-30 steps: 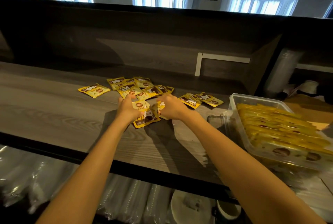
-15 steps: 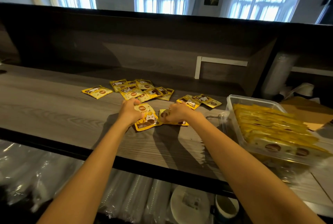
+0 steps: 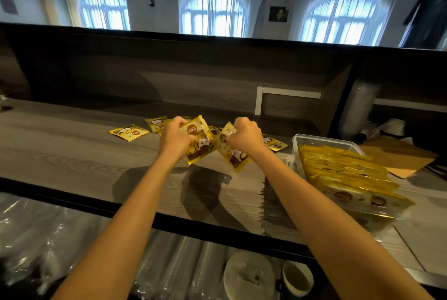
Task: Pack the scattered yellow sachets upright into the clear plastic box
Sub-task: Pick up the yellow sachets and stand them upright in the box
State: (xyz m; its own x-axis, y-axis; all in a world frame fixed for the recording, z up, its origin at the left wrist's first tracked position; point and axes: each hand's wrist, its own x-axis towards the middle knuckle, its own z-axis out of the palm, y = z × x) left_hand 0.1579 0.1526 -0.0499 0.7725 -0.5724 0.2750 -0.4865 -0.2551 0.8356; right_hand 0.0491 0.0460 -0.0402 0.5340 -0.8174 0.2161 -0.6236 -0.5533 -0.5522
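Counter (image 3: 72,154): grey wood-grain top, dark front edge, dark raised back wall behind. Left hand (image 3: 175,136): closed on one yellow sachet (image 3: 199,141), held tilted above the counter. Right hand (image 3: 246,134): closed on the top corner of a second sachet (image 3: 232,152), which hangs below the fist and touches or overlaps the first; contact cannot be told. Loose sachets: one flat on the counter left of the hands (image 3: 129,132); a small cluster (image 3: 156,123) behind the left hand, partly hidden by it; more (image 3: 275,143) behind the right wrist, between it and the box. Box (image 3: 321,141): clear plastic, on the counter right of the hands, near the right forearm, packed with a row of sachets standing on edge (image 3: 343,174); its near end is blurred. Cardboard sheet (image 3: 399,157): flat, just right of the box. White frame (image 3: 285,96): against the back wall, behind the box. Below the counter's front edge: stacks of clear cups in plastic wrap (image 3: 169,270), a white lid (image 3: 249,275), a dark cup (image 3: 298,278). Three arched windows (image 3: 212,9) beyond the wall.
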